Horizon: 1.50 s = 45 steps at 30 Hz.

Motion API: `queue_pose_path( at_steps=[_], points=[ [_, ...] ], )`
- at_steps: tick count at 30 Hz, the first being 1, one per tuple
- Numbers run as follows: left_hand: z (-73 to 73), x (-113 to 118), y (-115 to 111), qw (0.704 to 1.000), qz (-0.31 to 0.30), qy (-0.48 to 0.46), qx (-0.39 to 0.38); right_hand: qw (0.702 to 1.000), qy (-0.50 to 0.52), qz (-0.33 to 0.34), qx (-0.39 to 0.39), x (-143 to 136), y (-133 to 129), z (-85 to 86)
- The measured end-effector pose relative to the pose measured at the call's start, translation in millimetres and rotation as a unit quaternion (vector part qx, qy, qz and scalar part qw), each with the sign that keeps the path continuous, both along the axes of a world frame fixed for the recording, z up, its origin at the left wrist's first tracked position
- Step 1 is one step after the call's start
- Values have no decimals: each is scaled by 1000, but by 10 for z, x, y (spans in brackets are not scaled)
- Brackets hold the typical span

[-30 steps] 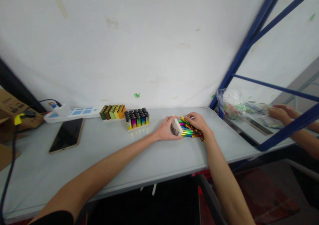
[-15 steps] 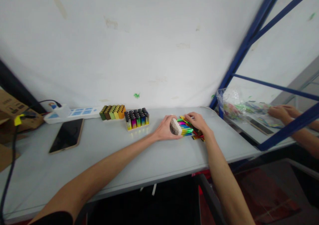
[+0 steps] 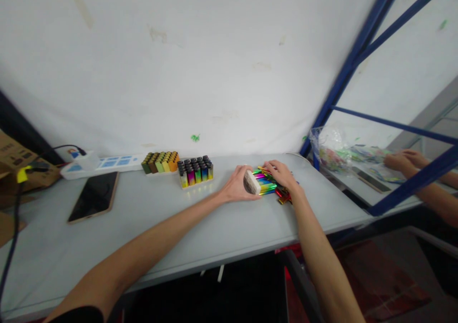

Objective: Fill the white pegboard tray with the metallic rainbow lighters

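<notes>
A white tray (image 3: 253, 182) lies tipped on its side on the table (image 3: 200, 223), with my left hand (image 3: 238, 185) wrapped round it. Shiny rainbow-coloured metallic pieces (image 3: 266, 185) reach out of its open side toward the right. My right hand (image 3: 281, 174) rests over their far ends, fingers bent; what it grips, if anything, is hidden. Loose red and gold pieces (image 3: 284, 197) lie under and beside that hand. Left of my left hand stands a tray of colourful lighters with dark tops (image 3: 196, 171), and beyond it a block of green, brown and orange ones (image 3: 160, 162).
A phone (image 3: 93, 197) and a white power strip (image 3: 118, 162) are at the left, near a cardboard box (image 3: 25, 165) and a cable. Blue metal framing (image 3: 336, 84) rises at the right. Behind it are a plastic bag (image 3: 332, 151) and another person's hands (image 3: 402, 161).
My right hand has shifted slightly left over the metallic pieces, and the loose red and gold pieces below it have moved a little. My left hand keeps its hold on the tray.
</notes>
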<state>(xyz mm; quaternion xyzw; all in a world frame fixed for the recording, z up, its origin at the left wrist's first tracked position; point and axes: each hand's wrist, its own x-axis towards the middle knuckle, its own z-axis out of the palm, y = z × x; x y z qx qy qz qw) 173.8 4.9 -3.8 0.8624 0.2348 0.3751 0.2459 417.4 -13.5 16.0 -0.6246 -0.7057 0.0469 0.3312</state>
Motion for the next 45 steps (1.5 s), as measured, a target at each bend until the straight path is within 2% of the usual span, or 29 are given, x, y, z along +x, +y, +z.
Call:
queue_pose_path(
  at_steps=[5, 9, 15, 20, 29, 37, 42, 45],
  points=[
    [-41, 33, 7, 1000, 8, 6, -14, 995, 27, 98, 8, -208, -72, 67],
    [-49, 46, 16, 1000, -7, -2, -16, 989, -8, 142, -37, -350, -68, 33],
    [-71, 61, 38, 999, -21, 7, -31, 984, -50, 142, -92, -380, -115, 100],
    [-80, 74, 46, 999, -11, 7, -39, 980, -149, 112, -74, -492, -162, 178],
    [-58, 110, 56, 1000, -23, 9, -17, 975, -107, 181, -70, -378, -74, 39],
    [-79, 77, 72, 999, -29, 8, -12, 983, -101, 143, -56, -252, -35, 23],
    [-92, 61, 73, 1000, -16, 15, -18, 995, -93, 36, -21, -198, -66, 54],
    [-109, 69, 85, 1000, -16, 19, -17, 995, -95, -15, -9, -256, -95, 68]
  ],
)
